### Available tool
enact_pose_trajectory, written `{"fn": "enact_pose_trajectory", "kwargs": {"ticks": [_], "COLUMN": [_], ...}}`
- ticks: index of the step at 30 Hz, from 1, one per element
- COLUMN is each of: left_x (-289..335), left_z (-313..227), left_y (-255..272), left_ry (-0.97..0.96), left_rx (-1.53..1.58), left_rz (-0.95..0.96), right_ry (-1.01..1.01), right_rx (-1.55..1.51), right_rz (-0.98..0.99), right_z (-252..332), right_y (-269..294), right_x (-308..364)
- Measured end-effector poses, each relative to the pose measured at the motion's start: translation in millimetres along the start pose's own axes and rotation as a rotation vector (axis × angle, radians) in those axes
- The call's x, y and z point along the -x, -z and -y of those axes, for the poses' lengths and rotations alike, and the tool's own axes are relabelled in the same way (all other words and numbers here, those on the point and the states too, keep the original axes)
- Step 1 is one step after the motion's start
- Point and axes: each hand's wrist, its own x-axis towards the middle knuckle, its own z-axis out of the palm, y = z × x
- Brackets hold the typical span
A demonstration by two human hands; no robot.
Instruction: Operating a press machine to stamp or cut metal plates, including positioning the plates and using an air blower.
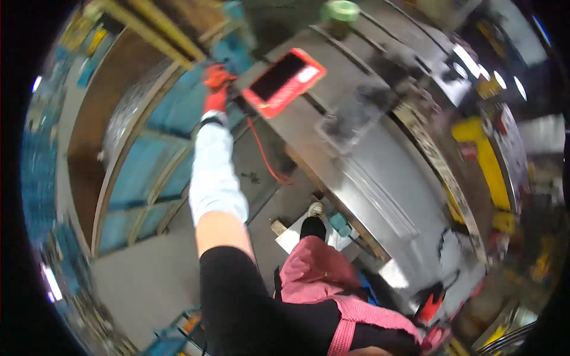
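My left arm, in a white sleeve cover, stretches far out to the left side of the machine table. On its end, my left hand (218, 80) in a red glove is at the corner of a blue-panelled wooden frame (163, 142); its fingers are smeared, so a grip cannot be made out. Right beside it on the table lies a red-rimmed rectangular thing (285, 83) with a dark middle. Low on the right, my right hand (430, 305) in a red and black glove is near the table's near end, blurred and partly hidden. A flat metal sheet (380, 190) lies on the table.
A red cable (261, 148) hangs from the table's left edge toward the floor. Yellow bars (154, 29) stand at the far left. A green-topped container (340, 12) is at the table's far end. Yellow machine parts (484, 160) line the right side.
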Motion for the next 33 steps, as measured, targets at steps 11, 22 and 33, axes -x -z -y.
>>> {"fn": "enact_pose_trajectory", "kwargs": {"ticks": [11,22,33], "left_x": [246,425,488], "left_z": [9,5,-142], "left_y": [-14,-6,6], "left_ry": [0.213,0.213,-0.469], "left_rx": [0.458,0.371,0.076], "left_rz": [0.193,0.457,0.488], "right_ry": [-0.079,-0.298,-0.127], "right_rx": [-0.184,0.116,-1.164], "right_rz": [-0.325,-0.15,-0.333], "right_z": [-24,-5,-19], "right_y": [-12,19,49], "right_x": [3,8,47]}}
